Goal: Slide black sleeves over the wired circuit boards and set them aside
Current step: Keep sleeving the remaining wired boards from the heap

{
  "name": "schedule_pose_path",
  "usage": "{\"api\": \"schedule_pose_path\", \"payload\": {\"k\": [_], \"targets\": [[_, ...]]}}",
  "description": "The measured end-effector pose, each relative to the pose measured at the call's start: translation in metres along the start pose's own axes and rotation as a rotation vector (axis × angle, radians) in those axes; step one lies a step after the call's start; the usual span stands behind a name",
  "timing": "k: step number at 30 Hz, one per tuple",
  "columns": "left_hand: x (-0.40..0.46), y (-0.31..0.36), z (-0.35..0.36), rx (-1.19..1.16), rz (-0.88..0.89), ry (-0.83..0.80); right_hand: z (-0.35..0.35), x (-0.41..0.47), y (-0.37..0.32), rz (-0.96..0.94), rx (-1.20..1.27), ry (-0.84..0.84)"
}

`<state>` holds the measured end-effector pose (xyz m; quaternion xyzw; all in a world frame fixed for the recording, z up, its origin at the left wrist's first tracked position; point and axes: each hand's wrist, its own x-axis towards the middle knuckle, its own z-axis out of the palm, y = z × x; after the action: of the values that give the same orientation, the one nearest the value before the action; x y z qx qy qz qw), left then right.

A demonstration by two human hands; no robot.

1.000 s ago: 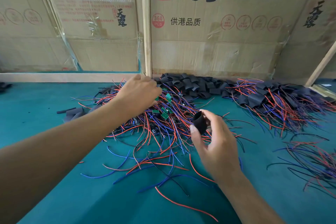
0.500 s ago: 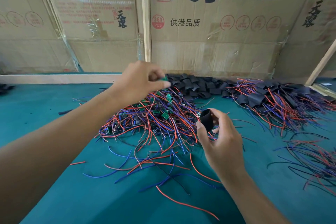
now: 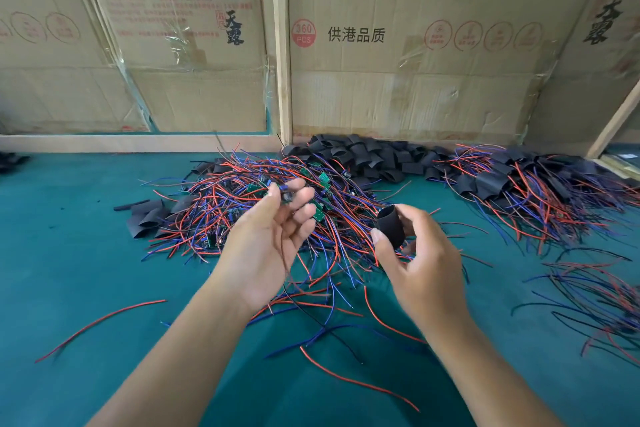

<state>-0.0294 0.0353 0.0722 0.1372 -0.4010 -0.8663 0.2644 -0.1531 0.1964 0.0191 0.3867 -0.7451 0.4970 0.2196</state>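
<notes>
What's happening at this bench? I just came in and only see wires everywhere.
A person is sleeving wired circuit boards. The left hand pinches one small board by its end, its wires trailing down, above the unsleeved pile. The right hand holds an open black sleeve beside it; the board is not yet inside. Spare sleeves lie behind, finished ones to the right.

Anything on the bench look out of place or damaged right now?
No damage shows. The loose red wire on the green mat lies apart from the wired-board pile, and a few black sleeves sit left of that pile, away from the sleeve heap.
</notes>
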Motion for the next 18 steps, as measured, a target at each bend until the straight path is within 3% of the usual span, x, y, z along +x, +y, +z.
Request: {"api": "schedule_pose_path", "payload": {"k": [9,18], "targets": [[-0.007,-0.012,-0.008,0.053,0.020,-0.067,0.001,0.000,0.000,-0.004,-0.014,-0.038],[-0.007,-0.006,-0.009,0.165,0.066,-0.023,-0.003,0.002,0.004,0.092,-0.086,-0.030]]}}
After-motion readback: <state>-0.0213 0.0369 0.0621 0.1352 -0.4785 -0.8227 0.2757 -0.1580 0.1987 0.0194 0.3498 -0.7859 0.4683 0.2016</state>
